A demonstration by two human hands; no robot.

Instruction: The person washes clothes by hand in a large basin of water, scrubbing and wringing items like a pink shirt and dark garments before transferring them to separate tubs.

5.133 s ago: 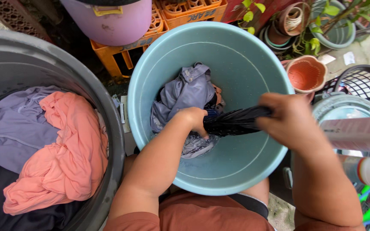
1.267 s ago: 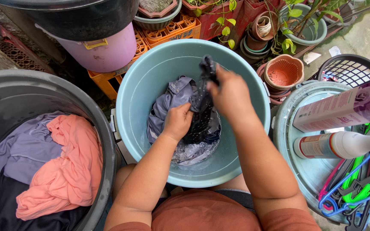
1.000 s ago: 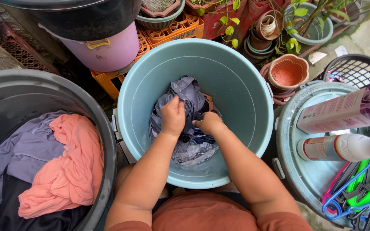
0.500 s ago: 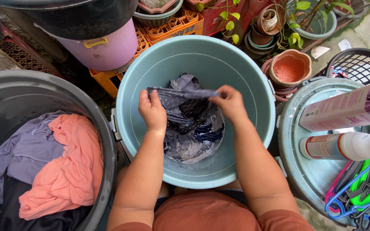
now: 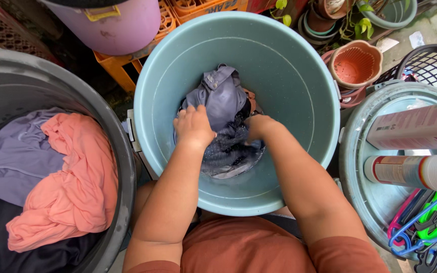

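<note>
Wet clothes (image 5: 223, 101) mid-bucket (image 5: 299, 65), left hand (image 5: 194, 126) and right hand (image 5: 259, 126) gripping them, walls well apart.

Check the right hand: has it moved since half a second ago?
Yes. The right hand has dropped from rim height, where it stretched a dark cloth, down onto the wet clothes in the teal bucket.

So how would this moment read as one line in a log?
left hand: pressing on wet clothes | right hand: pressing on wet clothes | place: teal tub | beside: grey tub with washing
</note>
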